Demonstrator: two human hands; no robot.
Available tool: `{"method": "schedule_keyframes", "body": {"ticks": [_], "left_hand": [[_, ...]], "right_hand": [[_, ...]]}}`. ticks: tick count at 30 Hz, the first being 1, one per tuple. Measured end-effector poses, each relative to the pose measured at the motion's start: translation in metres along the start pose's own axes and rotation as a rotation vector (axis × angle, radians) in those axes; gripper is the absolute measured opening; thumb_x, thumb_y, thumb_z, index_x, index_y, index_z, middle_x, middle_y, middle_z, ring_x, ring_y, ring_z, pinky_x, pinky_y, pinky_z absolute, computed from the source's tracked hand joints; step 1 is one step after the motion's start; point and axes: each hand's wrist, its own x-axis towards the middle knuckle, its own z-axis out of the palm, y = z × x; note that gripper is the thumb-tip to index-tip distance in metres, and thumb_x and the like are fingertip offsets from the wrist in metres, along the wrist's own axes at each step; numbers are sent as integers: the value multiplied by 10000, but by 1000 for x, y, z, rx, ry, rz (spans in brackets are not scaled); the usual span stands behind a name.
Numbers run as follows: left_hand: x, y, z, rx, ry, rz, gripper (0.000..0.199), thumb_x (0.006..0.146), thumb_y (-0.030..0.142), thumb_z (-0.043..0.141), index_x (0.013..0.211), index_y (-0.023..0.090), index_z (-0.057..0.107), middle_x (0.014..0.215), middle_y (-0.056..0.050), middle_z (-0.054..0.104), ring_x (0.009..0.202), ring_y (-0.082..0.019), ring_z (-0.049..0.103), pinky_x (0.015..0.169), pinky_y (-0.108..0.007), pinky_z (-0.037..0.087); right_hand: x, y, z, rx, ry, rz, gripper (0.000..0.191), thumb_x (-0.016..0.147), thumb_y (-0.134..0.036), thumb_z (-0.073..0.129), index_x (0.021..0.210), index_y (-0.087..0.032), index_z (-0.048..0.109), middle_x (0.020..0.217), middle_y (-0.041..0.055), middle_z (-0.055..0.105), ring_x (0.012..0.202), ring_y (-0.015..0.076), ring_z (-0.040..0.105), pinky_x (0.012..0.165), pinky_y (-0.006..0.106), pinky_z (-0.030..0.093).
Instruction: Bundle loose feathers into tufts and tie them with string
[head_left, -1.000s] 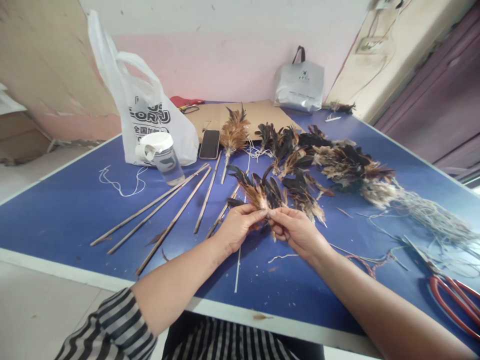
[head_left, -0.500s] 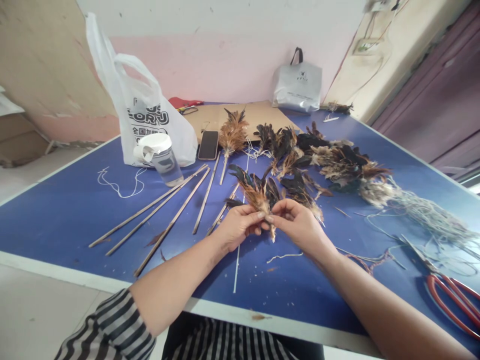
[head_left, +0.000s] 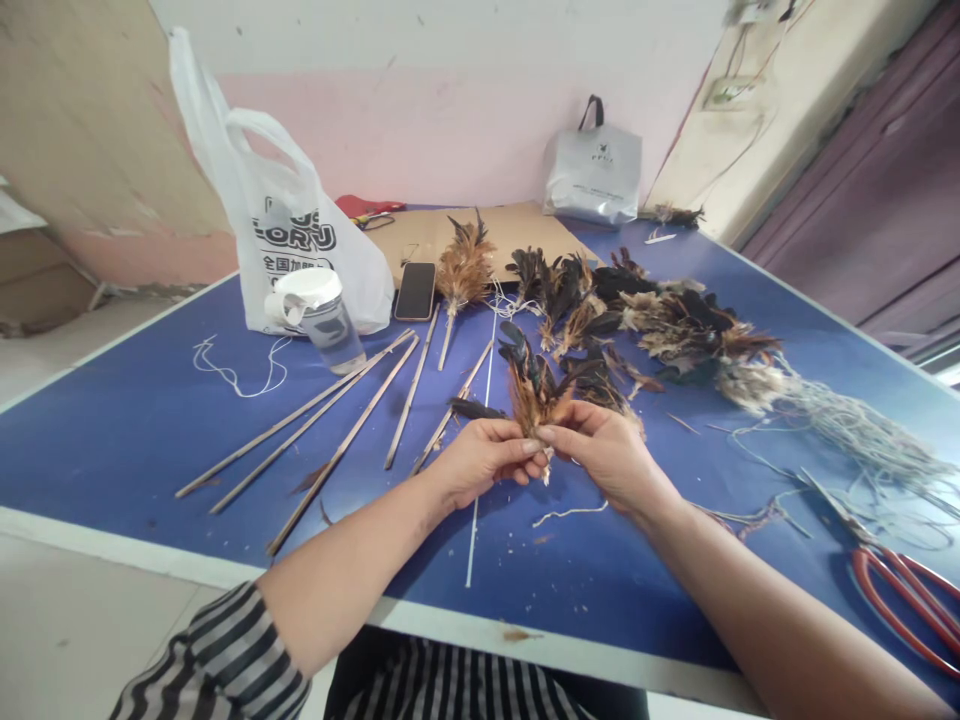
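Observation:
Both hands meet over the blue table (head_left: 570, 590) around a small bunch of brown and black feathers (head_left: 531, 390). My left hand (head_left: 491, 458) pinches its pale lower end from the left. From the right, my right hand (head_left: 600, 448) grips the same base, thumb against the feathers. The feather tips point up and away from me. Just behind lies another dark feather bunch (head_left: 592, 378), and a single black feather (head_left: 476, 408) is beside my left hand. A finished-looking feather bundle on a stick (head_left: 465, 275) lies farther back.
Thin sticks (head_left: 349, 440) lie left of my hands. A capped bottle (head_left: 326, 325), white plastic bag (head_left: 300, 220) and phone (head_left: 415, 291) stand or lie behind. Rightward are piled feathers (head_left: 675, 320), tangled string (head_left: 862, 420) and red-handled scissors (head_left: 892, 580).
The held bunch has turned more upright, its tips shifting right and its feathers looking more gathered. Both hands remain at its base with slightly changed finger positions.

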Motion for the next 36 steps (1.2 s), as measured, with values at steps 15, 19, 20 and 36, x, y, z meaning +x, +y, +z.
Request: {"method": "schedule_keyframes", "body": {"ticks": [15,19,20,36], "left_hand": [[1,-3,0,126,31,13,248,651,330,711,697,91,667,649,-40,620,521,-63,521,495,-195,391],[0,0,3,179,53,52,259,653,343,707,691,89,667,638,-40,619,510,-68,517,502,-209,413],[0,2,3,175,80,68,255,658,339,705,707,91,670,641,-38,620,513,-69,520,502,-208,416],[10,5,-12,-157,359,76,135,714,194,679,809,99,672,780,-67,667,629,-71,599,526,-141,462]], "right_hand": [[-2,1,1,-329,92,-142,177,672,-336,655,678,-169,598,639,11,639,575,133,564,574,268,448],[-1,-3,0,-367,112,-125,230,689,-391,639,708,-162,643,673,25,662,602,138,573,591,264,442],[0,-5,-3,-376,147,-127,249,702,-405,625,749,-163,660,692,26,668,604,133,571,583,256,436],[17,12,-32,-1117,-60,-109,146,702,-292,557,682,-215,679,673,10,661,622,142,566,557,233,361]]}}
